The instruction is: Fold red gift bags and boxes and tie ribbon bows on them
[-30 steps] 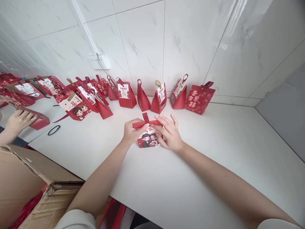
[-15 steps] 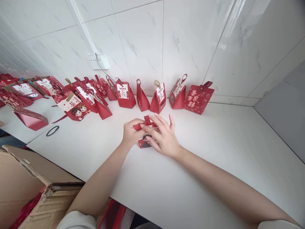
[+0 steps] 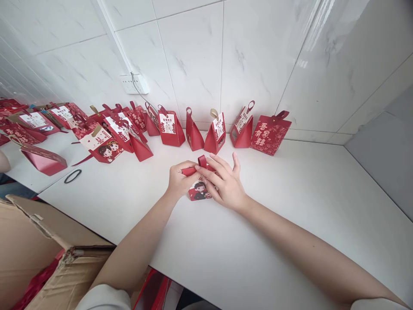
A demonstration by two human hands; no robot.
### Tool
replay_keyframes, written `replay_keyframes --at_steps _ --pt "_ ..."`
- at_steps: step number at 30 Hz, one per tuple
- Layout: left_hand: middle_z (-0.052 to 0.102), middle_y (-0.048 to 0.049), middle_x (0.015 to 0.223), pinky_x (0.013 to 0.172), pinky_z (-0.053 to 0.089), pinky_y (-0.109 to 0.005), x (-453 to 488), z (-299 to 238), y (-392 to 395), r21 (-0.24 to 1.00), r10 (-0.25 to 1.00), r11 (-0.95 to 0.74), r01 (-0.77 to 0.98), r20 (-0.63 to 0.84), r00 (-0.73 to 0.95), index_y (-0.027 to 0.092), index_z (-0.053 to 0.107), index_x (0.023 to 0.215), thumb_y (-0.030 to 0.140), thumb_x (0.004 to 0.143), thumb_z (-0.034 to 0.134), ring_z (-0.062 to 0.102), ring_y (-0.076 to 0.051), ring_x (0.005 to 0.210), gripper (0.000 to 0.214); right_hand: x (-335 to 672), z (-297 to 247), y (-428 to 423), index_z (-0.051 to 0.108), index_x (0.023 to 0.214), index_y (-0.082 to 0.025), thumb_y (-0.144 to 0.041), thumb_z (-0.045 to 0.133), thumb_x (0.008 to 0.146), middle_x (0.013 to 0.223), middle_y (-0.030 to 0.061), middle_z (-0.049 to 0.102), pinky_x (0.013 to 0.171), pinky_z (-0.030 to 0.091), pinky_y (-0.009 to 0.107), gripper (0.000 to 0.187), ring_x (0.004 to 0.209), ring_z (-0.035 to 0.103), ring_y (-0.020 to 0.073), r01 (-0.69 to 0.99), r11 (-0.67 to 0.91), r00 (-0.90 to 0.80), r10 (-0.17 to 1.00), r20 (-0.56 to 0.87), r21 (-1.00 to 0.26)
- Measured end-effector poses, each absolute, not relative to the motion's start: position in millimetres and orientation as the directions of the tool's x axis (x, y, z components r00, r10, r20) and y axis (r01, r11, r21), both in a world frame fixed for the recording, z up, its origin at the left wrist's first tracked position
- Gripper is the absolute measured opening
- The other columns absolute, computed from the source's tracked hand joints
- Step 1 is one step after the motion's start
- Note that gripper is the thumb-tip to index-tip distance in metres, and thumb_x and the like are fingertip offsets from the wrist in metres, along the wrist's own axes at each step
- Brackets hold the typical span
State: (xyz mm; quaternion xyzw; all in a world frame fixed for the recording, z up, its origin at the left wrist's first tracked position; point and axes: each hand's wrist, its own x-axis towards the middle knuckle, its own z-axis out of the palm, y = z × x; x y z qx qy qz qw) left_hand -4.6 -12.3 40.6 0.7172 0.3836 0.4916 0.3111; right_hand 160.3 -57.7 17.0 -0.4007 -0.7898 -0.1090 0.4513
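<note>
A small red gift box (image 3: 199,191) printed with a cartoon couple stands on the white counter (image 3: 264,224) between my hands. My left hand (image 3: 178,177) pinches the left end of the box's red top flap, fingers closed on it. My right hand (image 3: 224,183) lies over the right side and top of the box, its thumb and forefinger on the red loop handle (image 3: 202,161), the other fingers spread.
A row of finished red gift boxes (image 3: 170,125) stands along the tiled wall, the rightmost a larger one (image 3: 270,132). More boxes crowd the far left. A black elastic ring (image 3: 72,176) lies on the counter. An open cardboard carton (image 3: 41,254) sits at lower left.
The top flaps have been drawn together and the ribbon strip now stands as a loop. My right hand slid across the box top. A co-worker's hand at far left has withdrawn.
</note>
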Motion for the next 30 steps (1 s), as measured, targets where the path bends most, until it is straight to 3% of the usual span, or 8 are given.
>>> replay_keyframes --at_steps 4,6,9,12,19,24,30 --pt "0.066 -0.0027 0.07 0.064 0.047 -0.026 -5.4 40.7 -12.5 0.809 0.836 -0.541 0.229 0.487 0.252 0.014 0.068 0.07 0.026 0.072 0.072 0.06 -0.014 0.067 0.012 162.9 20.0 -54.8 0.052 0.12 -0.026 -0.022 0.049 0.091 0.128 0.0068 0.058 0.115 0.008 0.056 0.03 0.123 0.05 0.0231 0.609 0.666 -0.04 0.567 0.822 -0.43" --pt "0.067 -0.0039 0.072 0.064 0.048 -0.027 -5.9 41.5 -13.2 0.799 0.825 -0.557 0.227 0.5 0.263 0.015 0.069 0.07 0.027 0.072 0.073 0.06 -0.015 0.068 0.013 163.9 23.3 -52.6 0.057 0.113 -0.025 -0.025 0.05 0.092 0.118 0.006 0.062 0.112 0.02 0.051 0.022 0.115 0.054 0.0218 0.518 0.647 0.051 0.629 0.776 -0.559" --pt "0.067 -0.0045 0.073 0.063 0.048 -0.027 -6.3 42.9 -14.7 0.79 0.81 -0.575 0.212 0.515 0.279 0.016 0.07 0.068 0.026 0.072 0.074 0.06 -0.015 0.068 0.012 164.7 27.7 -49.7 0.064 0.093 -0.024 -0.03 0.054 0.091 0.097 0.0038 0.066 0.096 0.042 0.04 0.012 0.096 0.06 0.0196 0.358 0.617 0.059 0.734 0.677 -0.701" --pt "0.066 -0.0039 0.071 0.062 0.047 -0.027 -6.1 43.5 -16.2 0.795 0.805 -0.578 0.183 0.518 0.288 0.016 0.07 0.067 0.025 0.072 0.074 0.06 -0.015 0.067 0.011 163.6 29.4 -49.5 0.065 0.085 -0.022 -0.033 0.061 0.087 0.086 0.0019 0.066 0.085 0.047 0.035 0.012 0.085 0.061 0.018 0.253 0.555 0.067 0.807 0.586 -0.793" --pt "0.061 -0.0003 0.062 0.056 0.043 -0.024 -3.8 41.1 -18.1 0.848 0.844 -0.511 0.143 0.462 0.272 0.015 0.064 0.061 0.027 0.071 0.074 0.055 -0.011 0.058 0.019 160.9 33.5 -54.3 0.063 0.078 -0.02 -0.031 0.064 0.084 0.084 0.0024 0.066 0.084 0.046 0.034 0.013 0.084 0.061 0.0176 0.251 0.529 0.122 0.814 0.568 -0.811" --pt "0.066 -0.0022 0.071 0.061 0.047 -0.025 -3.1 42.2 -17.1 0.849 0.851 -0.497 0.178 0.436 0.294 0.015 0.068 0.074 0.03 0.073 0.073 0.059 -0.014 0.066 0.016 169.3 38.5 -51.5 0.063 0.085 -0.021 -0.032 0.062 0.086 0.085 0.0004 0.065 0.078 0.048 0.029 0.012 0.082 0.061 0.0156 0.149 0.51 0.002 0.857 0.516 -0.847" --pt "0.069 -0.0025 0.078 0.069 0.05 -0.026 -2.7 46.8 -18.8 0.793 0.83 -0.552 0.257 0.497 0.251 0.016 0.067 0.079 0.029 0.069 0.076 0.063 -0.016 0.073 0.019 175.7 45.4 -49.7 0.064 0.095 -0.022 -0.035 0.055 0.09 0.108 0.0041 0.065 0.093 0.046 0.035 0.016 0.103 0.06 0.0185 0.024 0.565 -0.126 0.82 0.559 -0.824"
